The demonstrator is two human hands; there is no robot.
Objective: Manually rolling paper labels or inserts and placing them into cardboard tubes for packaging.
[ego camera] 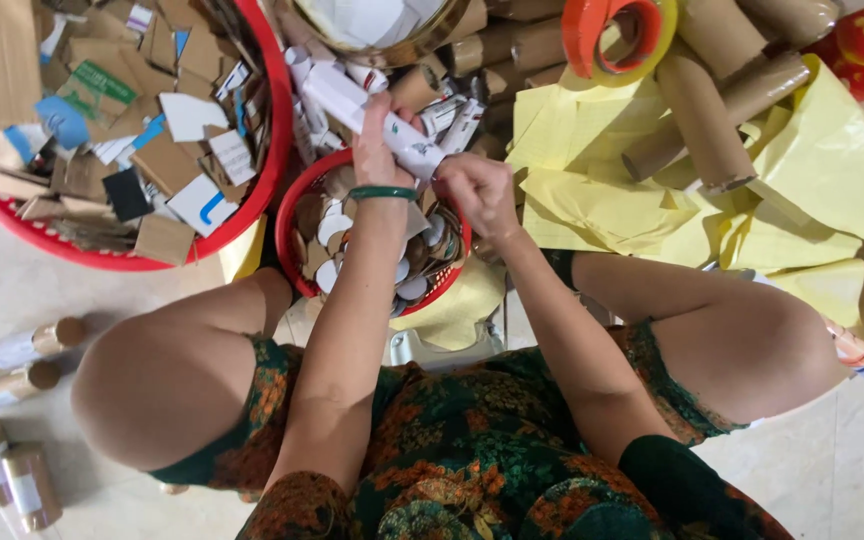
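Observation:
My left hand (377,150) and my right hand (477,190) both grip a white paper-wrapped cardboard tube (352,98) that slants up to the left. A green bangle (382,193) circles my left wrist. Directly under the hands sits a small red basket (292,245) holding round cardboard and white discs. My knees spread to either side of it.
A big red basket (270,150) of cardboard scraps stands upper left. Brown tubes (697,110) and yellow paper sheets (832,170) pile at upper right, with an orange tape roll (617,35). Several wrapped tubes (22,348) lie on the tiled floor at left.

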